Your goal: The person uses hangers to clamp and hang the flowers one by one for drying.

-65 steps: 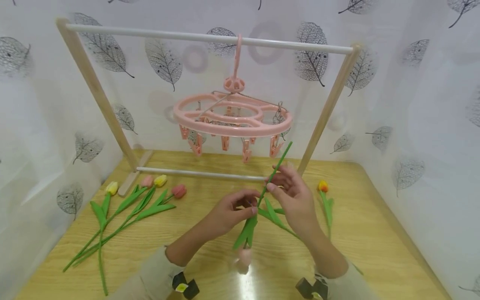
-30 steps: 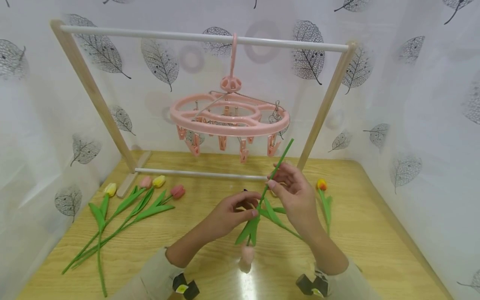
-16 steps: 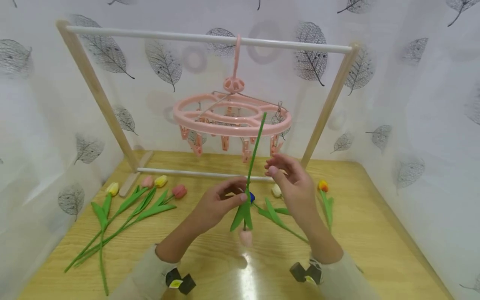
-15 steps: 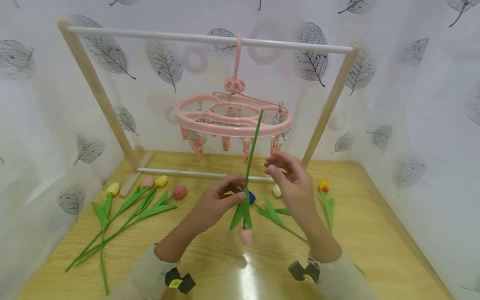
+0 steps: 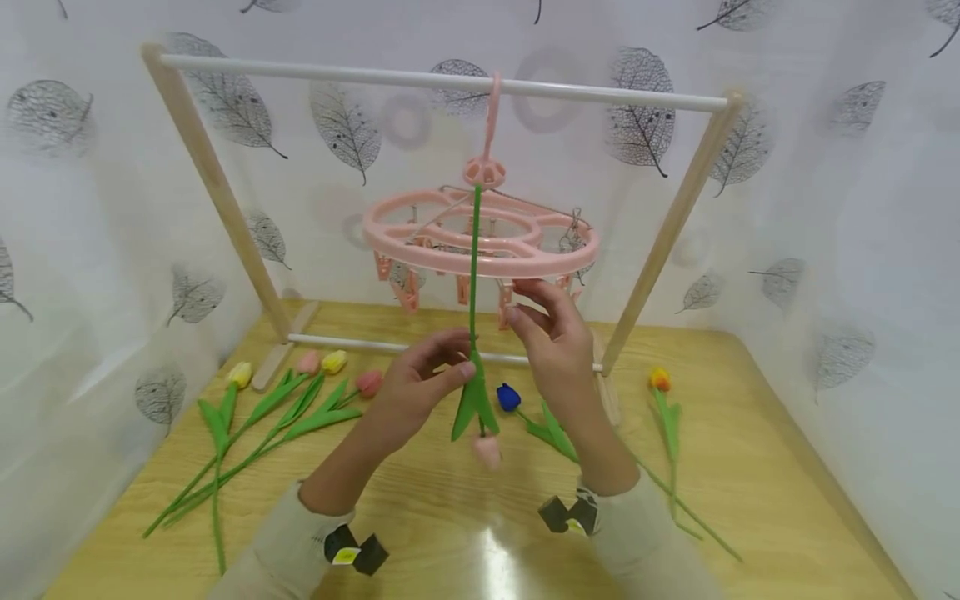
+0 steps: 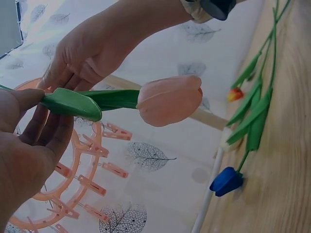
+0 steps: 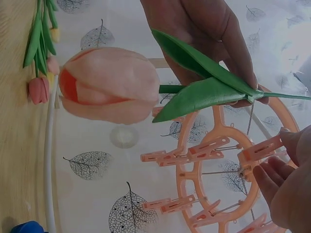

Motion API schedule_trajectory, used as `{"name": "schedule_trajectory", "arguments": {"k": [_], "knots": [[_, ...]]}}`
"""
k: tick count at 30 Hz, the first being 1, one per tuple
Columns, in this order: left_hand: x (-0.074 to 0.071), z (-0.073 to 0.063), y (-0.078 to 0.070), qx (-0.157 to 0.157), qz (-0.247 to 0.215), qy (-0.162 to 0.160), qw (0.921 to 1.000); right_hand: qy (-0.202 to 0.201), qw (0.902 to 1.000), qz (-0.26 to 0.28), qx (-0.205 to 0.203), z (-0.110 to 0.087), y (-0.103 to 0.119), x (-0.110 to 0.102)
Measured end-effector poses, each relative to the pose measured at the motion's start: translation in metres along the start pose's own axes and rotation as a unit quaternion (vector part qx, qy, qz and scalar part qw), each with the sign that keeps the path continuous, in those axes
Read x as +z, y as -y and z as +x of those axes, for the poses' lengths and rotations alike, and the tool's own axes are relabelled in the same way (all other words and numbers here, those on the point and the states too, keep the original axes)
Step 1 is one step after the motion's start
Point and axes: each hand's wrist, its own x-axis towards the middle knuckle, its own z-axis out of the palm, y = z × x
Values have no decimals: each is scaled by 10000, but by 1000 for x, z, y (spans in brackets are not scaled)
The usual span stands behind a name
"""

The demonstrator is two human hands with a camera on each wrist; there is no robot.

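Left hand (image 5: 408, 385): fingers are closing in a pinch on the pink tulip (image 5: 468, 398) where the leaves are joining the stem.
Pink tulip: bloom is pointing down below the left fingers; stem is rising nearly upright above them, passing in front of the clip hanger (image 5: 517, 266) in the head view.
Right hand (image 5: 557, 354): thumb and fingers are pinching a clip (image 7: 262, 147) with little gap; whether the clip is spreading cannot be told.
Clip hanger: hanging above both hands from the white top bar (image 5: 337, 73).
Blue tulip (image 5: 508, 397): lying on the tabletop (image 5: 795, 467), beneath and beyond the fingers.
Orange tulip (image 5: 660, 380): lying to the right of the right fingers.
Slip risk: a light pinch on the smooth stem may be letting the tulip rotate or drop.
Swing risk: pulling on the clip may be tilting the freely hanging hanger.
Misalignment risk: stem is standing left of the clip, so clamping early may be missing it.
Markings: no brand, label or writing is showing legibly; the backdrop (image 5: 847, 250) is carrying leaf prints only.
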Motion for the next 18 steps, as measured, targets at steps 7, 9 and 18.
{"name": "schedule_trajectory", "arguments": {"k": [7,9,18], "knots": [[-1,4,-3,96,2,-95,9999,-128,9996,-182,-148,4,-1,4],[-1,8,-5,186,-1,-153,9997,-146,9995,-202,-177,4,0,4],[3,18,-8,420,125,-247,9987,26,9987,480,-175,1,4,5]]}}
